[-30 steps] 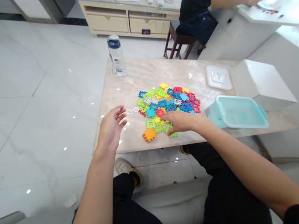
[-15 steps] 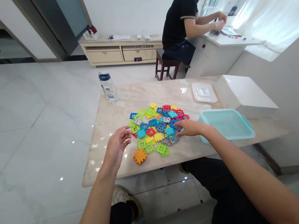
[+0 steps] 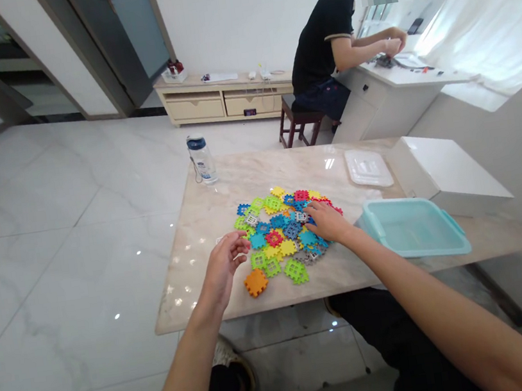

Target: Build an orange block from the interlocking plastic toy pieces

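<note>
Your left hand [image 3: 222, 267] half-open, beside left edge of coloured pieces [image 3: 288, 247], nearer orange block [image 3: 256, 282]; your right hand [image 3: 331, 222] over right side, grip unclear.

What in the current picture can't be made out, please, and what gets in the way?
All in the head view:
- Whether the right hand grips a piece: its own fingers and palm cover that part of the pile of colored pieces.
- The small white piece's full outline: the left hand hides part.
- The bottle's label wording: too small.
- What the other person's hands hold: too small and far off.
</note>
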Motion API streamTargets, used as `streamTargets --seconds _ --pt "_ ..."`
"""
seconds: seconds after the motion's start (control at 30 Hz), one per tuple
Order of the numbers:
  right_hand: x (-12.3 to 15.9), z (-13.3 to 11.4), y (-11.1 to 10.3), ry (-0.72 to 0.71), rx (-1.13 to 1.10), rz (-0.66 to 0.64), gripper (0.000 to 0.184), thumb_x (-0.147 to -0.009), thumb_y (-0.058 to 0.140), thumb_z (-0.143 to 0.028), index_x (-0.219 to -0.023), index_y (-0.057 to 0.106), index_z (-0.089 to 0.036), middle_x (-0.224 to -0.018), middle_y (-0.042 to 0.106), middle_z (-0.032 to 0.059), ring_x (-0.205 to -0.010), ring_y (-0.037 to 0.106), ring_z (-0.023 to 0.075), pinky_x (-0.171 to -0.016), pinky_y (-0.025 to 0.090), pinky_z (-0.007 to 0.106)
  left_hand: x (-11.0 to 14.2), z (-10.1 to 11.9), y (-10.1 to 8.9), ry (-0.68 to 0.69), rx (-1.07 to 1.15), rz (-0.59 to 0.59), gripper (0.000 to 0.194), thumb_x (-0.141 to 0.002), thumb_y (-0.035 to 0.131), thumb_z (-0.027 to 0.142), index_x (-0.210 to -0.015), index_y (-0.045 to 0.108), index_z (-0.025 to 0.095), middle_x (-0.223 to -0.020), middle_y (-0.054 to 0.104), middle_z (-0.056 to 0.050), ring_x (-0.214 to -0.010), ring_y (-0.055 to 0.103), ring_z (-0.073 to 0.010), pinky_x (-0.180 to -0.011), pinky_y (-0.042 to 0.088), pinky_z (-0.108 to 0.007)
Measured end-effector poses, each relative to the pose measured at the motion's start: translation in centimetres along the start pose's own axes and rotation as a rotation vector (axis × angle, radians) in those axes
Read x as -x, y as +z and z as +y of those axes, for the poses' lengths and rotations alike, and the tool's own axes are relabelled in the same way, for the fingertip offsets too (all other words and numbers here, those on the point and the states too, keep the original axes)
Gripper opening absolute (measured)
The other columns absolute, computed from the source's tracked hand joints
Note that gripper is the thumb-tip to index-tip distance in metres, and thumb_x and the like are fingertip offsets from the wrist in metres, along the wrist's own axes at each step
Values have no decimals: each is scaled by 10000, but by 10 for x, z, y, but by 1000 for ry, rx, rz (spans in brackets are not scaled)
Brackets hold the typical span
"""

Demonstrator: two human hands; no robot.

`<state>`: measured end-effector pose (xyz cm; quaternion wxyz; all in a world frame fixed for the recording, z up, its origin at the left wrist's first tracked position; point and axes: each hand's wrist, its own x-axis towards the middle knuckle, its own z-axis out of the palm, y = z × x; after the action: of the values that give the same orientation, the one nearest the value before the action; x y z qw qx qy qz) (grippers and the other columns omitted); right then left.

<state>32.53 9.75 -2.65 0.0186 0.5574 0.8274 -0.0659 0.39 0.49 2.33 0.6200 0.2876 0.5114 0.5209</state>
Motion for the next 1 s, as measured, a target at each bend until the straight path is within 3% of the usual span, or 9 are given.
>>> streamTargets --seconds 0.13,0.23,0.4,0.53,0.73,0.9,1.0 --pt "-8 -4 18 128 26 -25 526 -1086 604 -437 -1500 614 -113 -1582 575 270 -1440 576 420 -1223 456 550 3 0 -6 -10 -1 2 442 -767 855 537 -1020 786 182 -892 758 -59 -750 668 -165 -666 517 -258" --pt "-13 -12 23 140 60 -39 532 -1093 571 -391 -1514 596 -67 -1581 560 296 -1455 551 438 -1228 444 560 3 0 -13 -14 -2 13 427 -772 845 523 -1017 789 178 -907 767 -64 -766 670 -162 -678 514 -252" --pt "-20 -30 23 -81 38 -73 455 -1084 517 -228 -1494 631 -66 -1556 593 256 -1513 505 381 -1294 376 545 5 1 -19 -19 -6 26 413 -774 845 512 -1011 799 177 -905 766 -62 -774 662 -153 -682 502 -240" --pt "-23 -33 19 -225 -95 -68 446 -1082 479 -153 -1494 643 -107 -1546 617 191 -1475 551 283 -1289 397 443 8 4 -18 1 -38 32 389 -778 840 497 -991 801 174 -887 760 -62 -764 658 -157 -677 492 -248" --pt "-25 -25 16 41 -19 -66 407 -1117 481 -266 -1370 702 -37 -1397 700 269 -1355 630 354 -1201 467 471 8 5 -15 8 -41 29 388 -770 838 492 -984 802 170 -883 758 -62 -756 650 -150 -674 485 -244" --pt "-24 -27 19 -41 -60 -92 411 -1102 431 -160 -1400 713 -124 -1429 727 168 -1353 635 274 -1209 440 381 6 2 -16 4 -58 29 397 -756 847 471 -1005 800 166 -917 772 -73 -780 650 -152 -691 487 -242" --pt "-26 -21 17 -23 -62 -89 462 -1070 415 -110 -1455 668 -87 -1460 702 209 -1396 602 309 -1237 407 426 7 2 -16 15 -61 30 372 -782 826 468 -1002 799 169 -919 772 -73 -776 651 -154 -689 484 -246"
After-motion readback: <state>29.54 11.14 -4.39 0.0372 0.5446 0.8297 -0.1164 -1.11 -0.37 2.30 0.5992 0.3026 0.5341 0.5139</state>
